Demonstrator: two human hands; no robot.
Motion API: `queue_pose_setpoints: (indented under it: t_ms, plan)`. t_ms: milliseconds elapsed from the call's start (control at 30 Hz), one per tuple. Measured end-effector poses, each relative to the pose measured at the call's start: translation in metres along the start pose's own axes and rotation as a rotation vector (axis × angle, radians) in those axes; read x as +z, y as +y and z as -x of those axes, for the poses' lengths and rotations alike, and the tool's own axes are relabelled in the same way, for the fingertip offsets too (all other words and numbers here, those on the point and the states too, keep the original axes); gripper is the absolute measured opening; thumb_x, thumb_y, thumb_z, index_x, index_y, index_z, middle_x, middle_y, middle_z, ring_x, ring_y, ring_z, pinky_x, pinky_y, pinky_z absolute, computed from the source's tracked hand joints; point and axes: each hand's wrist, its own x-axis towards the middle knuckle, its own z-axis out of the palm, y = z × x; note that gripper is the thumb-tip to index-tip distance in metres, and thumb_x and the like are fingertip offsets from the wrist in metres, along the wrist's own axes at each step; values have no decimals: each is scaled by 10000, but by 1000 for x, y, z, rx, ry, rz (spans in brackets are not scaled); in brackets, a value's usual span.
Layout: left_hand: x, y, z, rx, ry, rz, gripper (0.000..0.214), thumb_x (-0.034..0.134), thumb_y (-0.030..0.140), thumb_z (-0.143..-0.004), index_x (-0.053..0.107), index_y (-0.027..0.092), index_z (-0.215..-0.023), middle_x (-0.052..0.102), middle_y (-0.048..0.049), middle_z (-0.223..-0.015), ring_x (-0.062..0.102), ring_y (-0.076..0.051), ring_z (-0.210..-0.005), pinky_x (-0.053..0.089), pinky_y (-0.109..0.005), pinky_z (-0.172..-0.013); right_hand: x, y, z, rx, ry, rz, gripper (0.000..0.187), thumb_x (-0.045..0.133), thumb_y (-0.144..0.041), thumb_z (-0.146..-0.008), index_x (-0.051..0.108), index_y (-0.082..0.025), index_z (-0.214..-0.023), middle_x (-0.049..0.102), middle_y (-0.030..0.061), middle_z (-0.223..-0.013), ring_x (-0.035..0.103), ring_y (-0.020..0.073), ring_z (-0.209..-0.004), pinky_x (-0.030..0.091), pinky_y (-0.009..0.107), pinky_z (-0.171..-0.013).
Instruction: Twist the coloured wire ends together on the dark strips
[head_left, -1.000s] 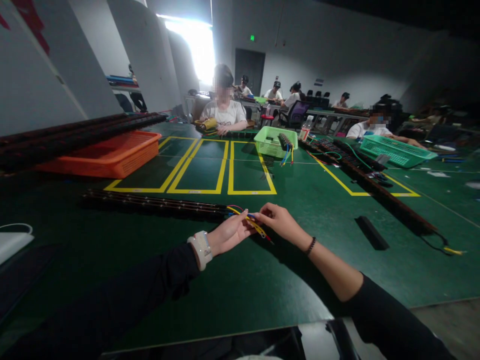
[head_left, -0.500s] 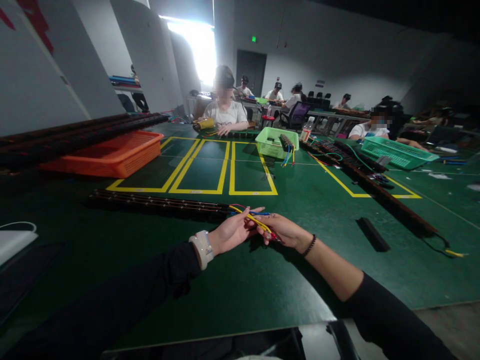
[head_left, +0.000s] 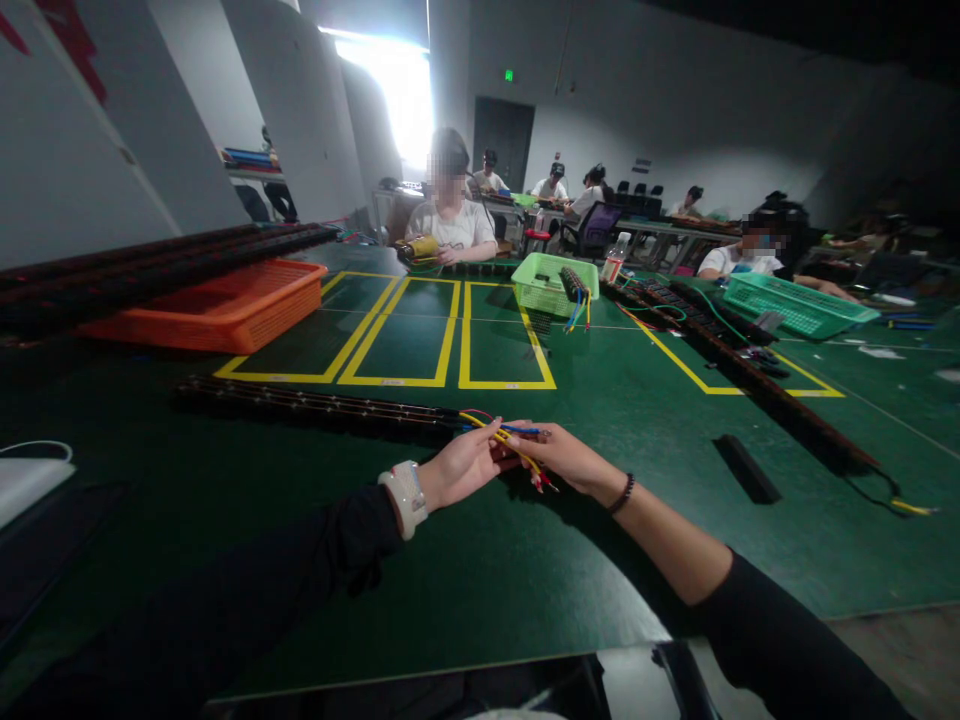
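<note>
Yellow and blue wires (head_left: 504, 436) lie pinched in the fingers (head_left: 480, 437) of the left hand (head_left: 461, 467) and right hand (head_left: 574, 460), red tips (head_left: 543, 480) just below.

The bar (head_left: 322, 406) lies on the table (head_left: 480, 600), wires (head_left: 501, 436) at its right end. Behind these are 3 tape frames (head_left: 420, 382), a basket (head_left: 277, 318) at their left; farther back, a bottle (head_left: 615, 262) stands right of a 2nd basket (head_left: 536, 293).
</note>
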Motion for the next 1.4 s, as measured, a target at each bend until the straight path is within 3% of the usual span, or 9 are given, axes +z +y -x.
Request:
queue_pose_setpoints:
  t_ms: [200,367,533,633,833,967,1067,1267,1400]
  plan:
    - [0,-2,0,20,55,-9,295,449,267,-909,589,91,-1099,657,-129,-962,609,-183,-917,419,-363,-928,-2,2,2,-101,161,541,359,525,-414,-870,609,-185,-1134,634,0,-678,458,62,-380,361,189,-380]
    - [-1,-3,1,-31,100,-36,288,461,306,-903,609,63,-943,657,-146,-907,619,-184,-889,442,-354,-899,0,-2,4,-312,276,1084,215,472,-270,-917,670,-187,-932,624,25,-737,576,119,-638,412,216,-581]
    - [-3,-5,-1,-23,35,-15,235,435,232,-914,615,80,-922,665,-116,-890,620,-167,-881,437,-340,-898,4,1,8,-333,230,1590,295,470,-151,-903,558,-158,-1184,613,51,-823,567,130,-670,391,224,-590]
    - [-4,-6,-2,-10,56,-24,176,475,188,-893,617,85,-908,664,-98,-872,617,-156,-861,441,-324,-887,7,4,7,-427,149,1779,295,461,-94,-886,547,-87,-1169,605,71,-820,564,158,-704,395,259,-614]
    - [-8,-7,-5,27,105,14,133,529,161,-858,607,100,-768,642,-65,-797,594,-124,-733,468,-298,-809,6,-5,5,-599,109,1877,184,437,-185,-919,602,-108,-943,563,75,-810,509,171,-708,368,308,-641]
    - [-8,-5,-5,23,120,37,193,488,159,-878,600,98,-733,633,-64,-764,568,-106,-665,473,-272,-756,1,-18,12,-743,154,1803,329,414,-365,-935,569,-132,-1109,577,80,-863,492,182,-741,358,331,-687]
    - [-8,-3,-4,20,167,29,192,474,150,-883,605,95,-754,635,-68,-751,578,-111,-674,469,-264,-749,-3,-22,17,-821,73,1764,275,432,-283,-924,570,-152,-1122,591,85,-947,491,178,-794,358,335,-753]
    - [-4,-2,-1,14,175,-5,203,466,162,-888,620,84,-781,652,-88,-774,599,-128,-693,468,-265,-732,-5,-20,18,-790,32,1748,279,457,-389,-909,615,-160,-892,576,73,-890,474,181,-780,355,329,-740]
    - [-2,-2,-1,35,186,6,198,466,156,-887,631,87,-801,661,-89,-793,615,-143,-750,470,-270,-754,-1,-25,21,-720,55,1835,312,495,-440,-878,604,-151,-921,563,85,-904,471,199,-798,342,351,-746]
